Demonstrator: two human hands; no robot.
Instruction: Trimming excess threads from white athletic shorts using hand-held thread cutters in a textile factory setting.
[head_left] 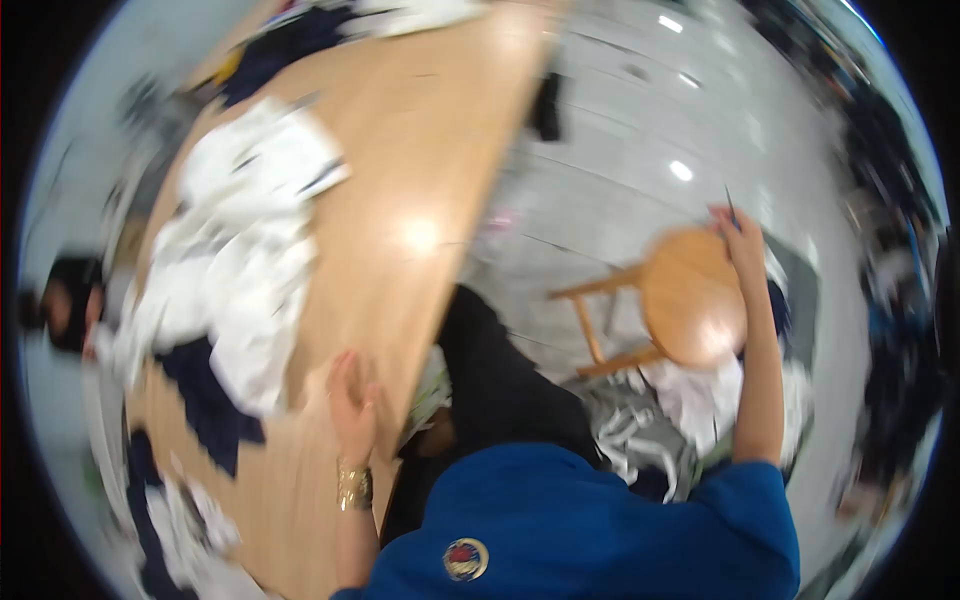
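Note:
My left hand (352, 405), with a gold band on its wrist, is over the near edge of the wooden table (400, 250). Its fingers look stretched out, though blurred, and nothing shows in them. To the left of it lies a heap of white garments (245, 240), with a navy piece of cloth (205, 395) partly under it. Out to the right, my right hand (741, 243) is closed around a thin, pointed dark tool (731, 206), its tip sticking up past the fingers. Below that hand is a round wooden stool (690, 300); I cannot tell whether they touch.
Piled cloth (640, 430) in white and grey lies by the stool on the tiled floor (640, 130). More garments (290, 45) sit at the table's far end, others (190, 530) at its near left. Another person (75, 305) is beyond the table's left side.

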